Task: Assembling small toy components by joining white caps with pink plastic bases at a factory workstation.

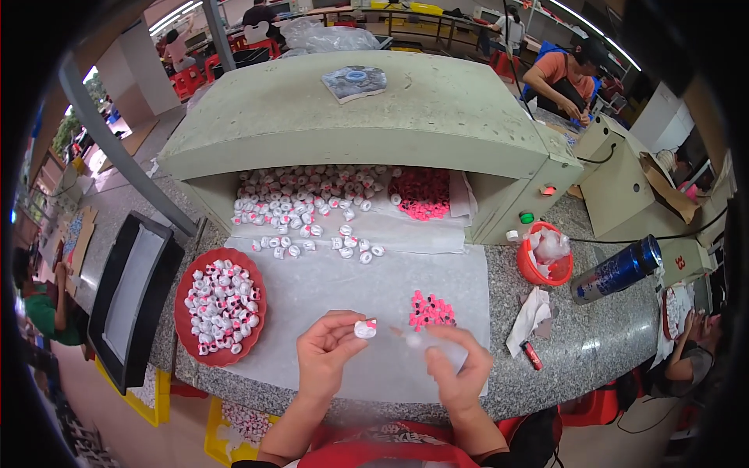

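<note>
My left hand [321, 351] pinches a small white rounded piece [365, 328] with pink spots, held up above the white paper [312, 285]. Facing it, my right hand [462, 374] grips a whitish translucent squeeze bottle [452, 352], its blurred nozzle pointing left toward the piece without touching it. Just beyond the bottle lies a cluster of small pink and black parts [431, 310]. To the left, a red bowl [184, 331] is filled with similar white pieces. More white pieces [304, 191] crowd the opening of the pale green cabinet [437, 101], beside a heap of pink parts [421, 204].
At the right are a red basket [523, 267] of crumpled plastic, a blue tumbler [620, 269] lying tilted, torn paper [528, 320] and a small red tube [532, 356]. A black tray [105, 312] overhangs the left edge. Another person [566, 78] works beyond the cabinet.
</note>
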Demonstrator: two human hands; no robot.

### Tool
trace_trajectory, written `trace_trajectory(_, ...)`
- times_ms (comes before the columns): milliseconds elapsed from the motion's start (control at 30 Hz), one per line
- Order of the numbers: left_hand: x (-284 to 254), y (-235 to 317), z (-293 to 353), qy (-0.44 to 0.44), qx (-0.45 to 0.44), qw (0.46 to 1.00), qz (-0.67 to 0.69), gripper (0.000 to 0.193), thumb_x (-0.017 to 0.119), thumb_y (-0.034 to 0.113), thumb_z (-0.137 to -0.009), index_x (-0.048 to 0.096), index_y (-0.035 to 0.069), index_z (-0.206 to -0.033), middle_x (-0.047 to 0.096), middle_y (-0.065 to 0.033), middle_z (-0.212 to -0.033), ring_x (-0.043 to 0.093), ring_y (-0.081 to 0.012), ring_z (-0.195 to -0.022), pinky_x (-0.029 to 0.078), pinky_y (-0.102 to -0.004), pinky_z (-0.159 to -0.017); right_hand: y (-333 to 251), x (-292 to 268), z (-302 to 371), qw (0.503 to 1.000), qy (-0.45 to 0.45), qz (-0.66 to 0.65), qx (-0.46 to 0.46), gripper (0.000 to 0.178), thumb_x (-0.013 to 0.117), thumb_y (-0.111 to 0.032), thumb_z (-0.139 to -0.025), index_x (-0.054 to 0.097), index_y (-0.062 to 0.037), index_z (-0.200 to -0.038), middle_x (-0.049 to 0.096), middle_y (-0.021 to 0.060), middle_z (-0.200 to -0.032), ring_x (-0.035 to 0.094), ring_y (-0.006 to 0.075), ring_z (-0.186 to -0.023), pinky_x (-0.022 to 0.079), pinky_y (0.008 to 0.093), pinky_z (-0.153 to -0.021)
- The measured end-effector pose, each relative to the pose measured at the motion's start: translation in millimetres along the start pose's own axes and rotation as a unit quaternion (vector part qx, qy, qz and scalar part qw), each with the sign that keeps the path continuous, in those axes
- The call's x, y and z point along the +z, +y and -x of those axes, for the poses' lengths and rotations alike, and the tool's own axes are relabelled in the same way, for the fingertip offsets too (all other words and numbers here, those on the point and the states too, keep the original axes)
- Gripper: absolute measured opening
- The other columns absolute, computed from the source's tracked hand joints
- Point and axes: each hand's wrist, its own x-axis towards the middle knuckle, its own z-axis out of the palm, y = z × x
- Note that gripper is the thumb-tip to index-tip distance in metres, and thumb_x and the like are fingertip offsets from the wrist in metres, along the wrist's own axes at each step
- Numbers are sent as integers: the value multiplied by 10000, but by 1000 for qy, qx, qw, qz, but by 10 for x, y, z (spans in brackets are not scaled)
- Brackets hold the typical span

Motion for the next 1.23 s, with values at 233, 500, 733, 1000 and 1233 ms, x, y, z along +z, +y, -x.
trace_trajectory(233, 20, -100, -29, -43, -27, 999, 3, 334, 584, -153, -666, 546, -28, -974, 563, -117, -973, 594, -241, -921, 487, -290, -754, 716, -770, -240, 966, 30, -135, 219, 201, 614, -76, -728, 590, -1, -912, 632, 104, -780, 628, 182, -674, 486, 284, -558)
trace_trajectory(500, 44, -134, -10, -61, -73, 995, -8, 329, 593, -128, -688, 541, -32, -999, 569, -110, -956, 617, -254, -864, 505, -292, -707, 935, -688, -139, 864, -80, 497, 12, 130, 665, -114, -708, 610, -34, -795, 612, 50, -732, 595, 113, -654, 463, 256, -582)
trace_trajectory(733, 49, -118, 66, -45, -82, 996, -12, 345, 594, -115, -709, 535, -45, -1042, 566, -129, -988, 616, -251, -863, 511, -292, -724, -13, -163, -95, 977, -194, 5, 88, 86, 669, -3, -709, 607, -1, -768, 609, 31, -740, 546, 89, -646, 426, 214, -588)
trace_trajectory(1000, 50, -22, 105, -79, 12, 995, -66, 279, 553, -142, -738, 558, -66, -1006, 542, -156, -1030, 583, -209, -928, 503, -284, -790, -104, 8, -221, 958, -272, 15, 92, 131, 697, 13, -676, 603, -8, -766, 597, 29, -740, 545, 83, -681, 430, 219, -605)
trace_trajectory(1233, 49, -50, 87, -142, 46, 986, -68, 286, 563, -149, -727, 561, -64, -1000, 525, -174, -1045, 573, -234, -948, 506, -315, -809, -25, -49, -259, 963, -250, 53, 90, 246, 707, -86, -700, 582, -46, -909, 638, 55, -862, 597, 113, -732, 465, 247, -819)
